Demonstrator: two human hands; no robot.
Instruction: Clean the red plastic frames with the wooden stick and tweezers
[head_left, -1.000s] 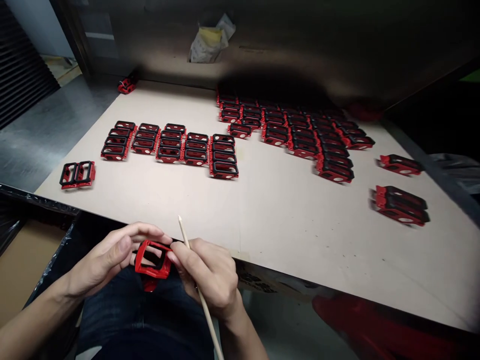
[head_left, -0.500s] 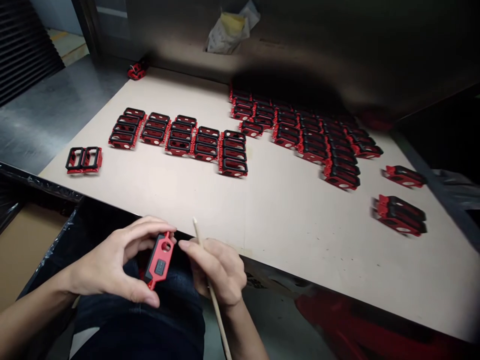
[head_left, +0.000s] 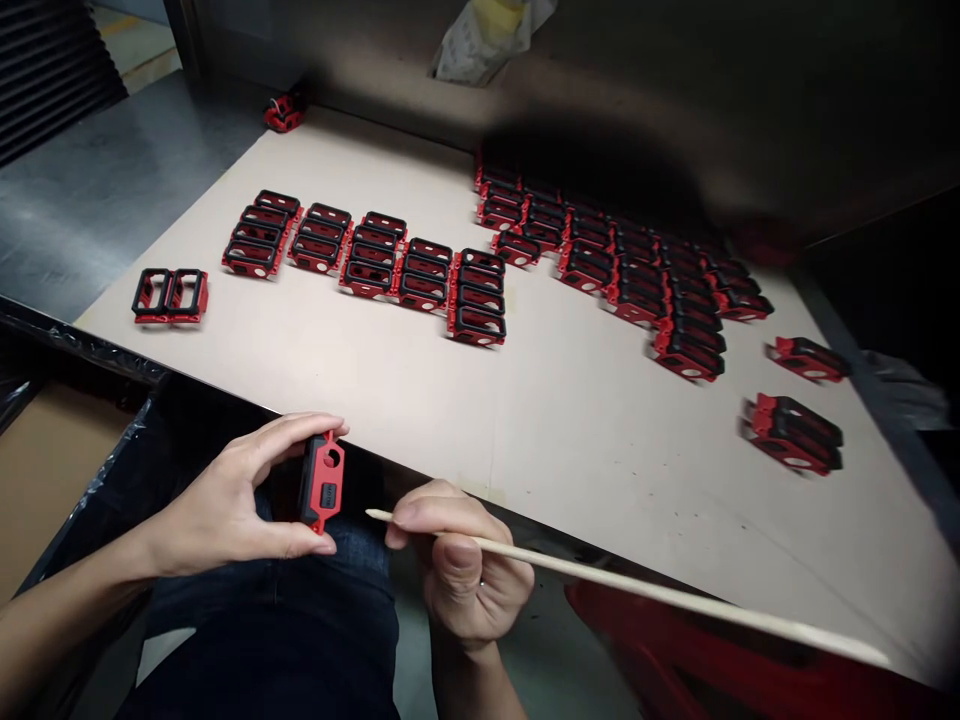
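Note:
Between the thumb and fingers of my left hand [head_left: 232,500] is a red and black plastic frame [head_left: 331,470], held upright over my lap near the table's front edge. The face turned right has a round hole at the top and a dark rectangular patch with lettering below. My right hand [head_left: 465,560] pinches a thin wooden stick [head_left: 600,570] close to its pointed end. That tip points left at the frame, a short gap away from it. The stick's long end runs out to the lower right, over the table edge.
Like frames stand in rows on the pale table sheet [head_left: 390,390]: a left group [head_left: 367,255], a larger right group [head_left: 630,270], a pair [head_left: 171,297] at the left and a few at the right [head_left: 799,435]. A crumpled bag [head_left: 480,45] hangs on the back panel.
The stick has swung from steep to nearly level, its tip now pointing left at the frame. My right hand has turned and moved slightly right. The held frame has straightened and risen slightly.

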